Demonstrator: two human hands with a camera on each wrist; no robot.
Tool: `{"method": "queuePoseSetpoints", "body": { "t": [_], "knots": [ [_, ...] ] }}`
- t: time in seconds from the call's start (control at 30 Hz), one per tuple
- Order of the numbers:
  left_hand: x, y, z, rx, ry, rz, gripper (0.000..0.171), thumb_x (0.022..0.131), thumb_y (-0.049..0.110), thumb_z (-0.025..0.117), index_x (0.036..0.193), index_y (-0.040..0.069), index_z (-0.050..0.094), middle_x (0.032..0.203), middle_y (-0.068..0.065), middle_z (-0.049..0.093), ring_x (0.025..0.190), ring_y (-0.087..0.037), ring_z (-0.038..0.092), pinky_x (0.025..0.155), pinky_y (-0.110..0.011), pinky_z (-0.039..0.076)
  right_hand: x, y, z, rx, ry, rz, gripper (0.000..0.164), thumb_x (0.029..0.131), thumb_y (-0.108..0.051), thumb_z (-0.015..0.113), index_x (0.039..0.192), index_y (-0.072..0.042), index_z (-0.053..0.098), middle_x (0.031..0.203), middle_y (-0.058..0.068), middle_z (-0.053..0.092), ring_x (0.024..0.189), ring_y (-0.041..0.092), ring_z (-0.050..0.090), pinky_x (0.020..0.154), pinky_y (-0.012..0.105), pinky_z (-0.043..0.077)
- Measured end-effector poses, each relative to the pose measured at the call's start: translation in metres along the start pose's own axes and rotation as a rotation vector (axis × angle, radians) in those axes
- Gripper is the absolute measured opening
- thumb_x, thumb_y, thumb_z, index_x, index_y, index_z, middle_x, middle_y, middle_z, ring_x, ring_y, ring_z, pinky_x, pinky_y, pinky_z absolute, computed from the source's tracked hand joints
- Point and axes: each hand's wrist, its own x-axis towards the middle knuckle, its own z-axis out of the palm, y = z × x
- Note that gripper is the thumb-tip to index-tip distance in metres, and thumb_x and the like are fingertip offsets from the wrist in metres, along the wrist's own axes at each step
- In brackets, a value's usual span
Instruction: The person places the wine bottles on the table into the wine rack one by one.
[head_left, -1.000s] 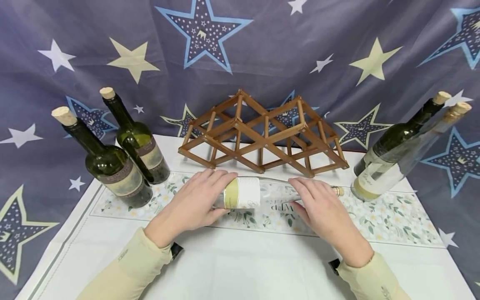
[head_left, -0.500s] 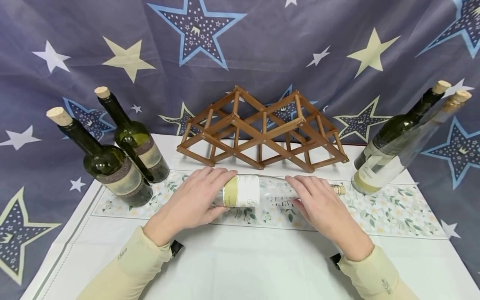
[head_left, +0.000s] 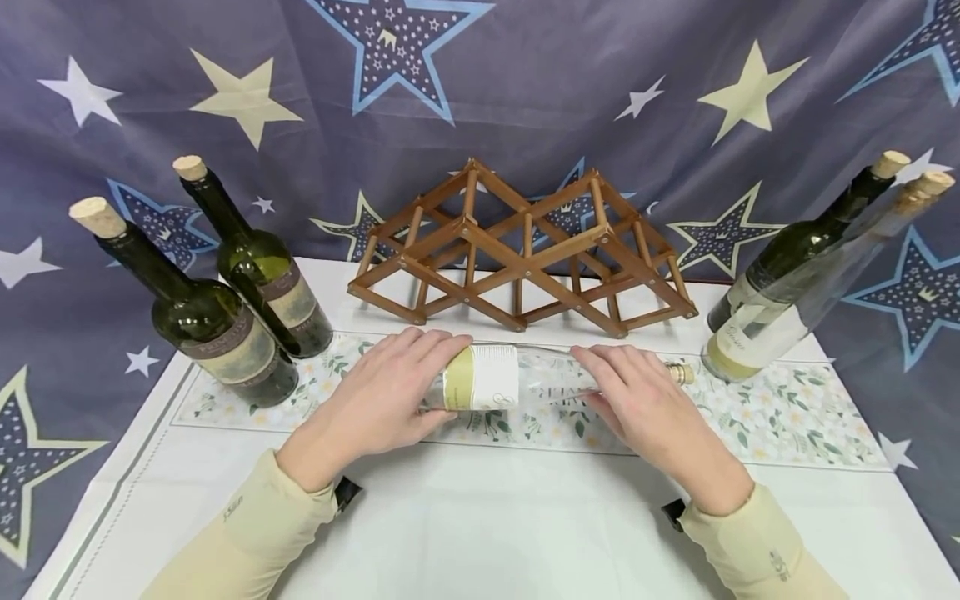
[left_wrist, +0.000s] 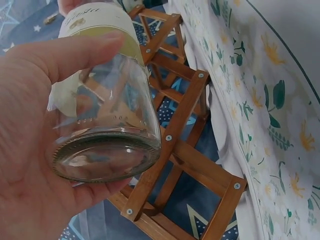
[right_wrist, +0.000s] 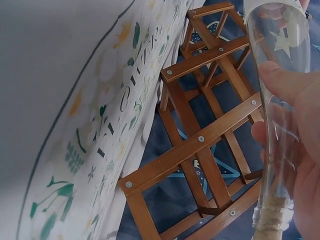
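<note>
A clear glass wine bottle (head_left: 495, 377) with a white and olive label lies sideways between my hands, its corked neck pointing right. My left hand (head_left: 393, 387) grips it near the base; in the left wrist view the thumb (left_wrist: 85, 55) crosses the label and fingers pass beneath the glass. Around the neck end curls my right hand (head_left: 645, 396), with the cork (right_wrist: 270, 220) showing past it in the right wrist view. Just behind the bottle stands a brown wooden folding wine rack (head_left: 525, 271) with diamond-shaped openings.
Two green corked bottles (head_left: 225, 342) stand upright at the left. At the right are a dark green bottle (head_left: 795, 250) and a clear bottle (head_left: 757, 333) in front of it. A floral runner (head_left: 795, 417) crosses the white table (head_left: 510, 517); a starry cloth (head_left: 570, 75) hangs behind.
The head view has shifted slightly, so the scene sits a little higher in it. Both hands keep their grip on the bottle, which stays in nearly the same place before the rack.
</note>
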Motion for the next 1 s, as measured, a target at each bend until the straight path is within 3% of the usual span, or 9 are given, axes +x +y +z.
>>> {"method": "queuePoseSetpoints", "body": {
  "t": [0.27, 0.53, 0.73, 1.0],
  "knots": [
    [0.008, -0.002, -0.003, 0.004, 0.005, 0.022, 0.088, 0.077, 0.048, 0.08, 0.15, 0.016, 0.042, 0.134, -0.001, 0.054, 0.115, -0.023, 0.05, 0.091, -0.046, 0.047, -0.002, 0.002, -0.002, -0.002, 0.01, 0.017, 0.058, 0.091, -0.021, 0.066, 0.145, -0.003, 0.05, 0.123, 0.012, 0.06, 0.106, 0.03, 0.057, 0.091, 0.046, 0.046],
    [0.012, -0.005, 0.0, 0.002, 0.032, 0.006, 0.088, 0.078, 0.048, 0.079, 0.151, 0.016, 0.042, 0.143, -0.002, 0.049, 0.121, -0.025, 0.048, 0.098, -0.048, 0.043, -0.001, 0.006, -0.005, -0.024, -0.02, 0.032, 0.051, 0.101, -0.028, 0.056, 0.145, -0.003, 0.049, 0.125, 0.013, 0.059, 0.106, 0.031, 0.057, 0.094, 0.048, 0.044],
    [0.01, -0.007, 0.002, -0.003, 0.077, 0.011, 0.091, 0.076, 0.049, 0.081, 0.151, 0.015, 0.042, 0.146, -0.003, 0.045, 0.127, -0.025, 0.043, 0.101, -0.047, 0.04, 0.0, 0.009, -0.008, -0.027, -0.061, 0.042, 0.055, 0.096, -0.025, 0.064, 0.145, -0.003, 0.048, 0.125, 0.013, 0.059, 0.107, 0.031, 0.056, 0.093, 0.047, 0.045],
    [0.007, -0.011, 0.001, -0.006, 0.143, 0.025, 0.108, 0.071, 0.057, 0.082, 0.157, 0.016, 0.032, 0.151, -0.007, 0.041, 0.136, -0.028, 0.037, 0.108, -0.047, 0.034, -0.004, 0.014, -0.011, -0.018, -0.085, 0.067, 0.065, 0.086, -0.02, 0.075, 0.143, -0.002, 0.049, 0.124, 0.014, 0.06, 0.108, 0.031, 0.058, 0.091, 0.048, 0.046]
  ]
}}
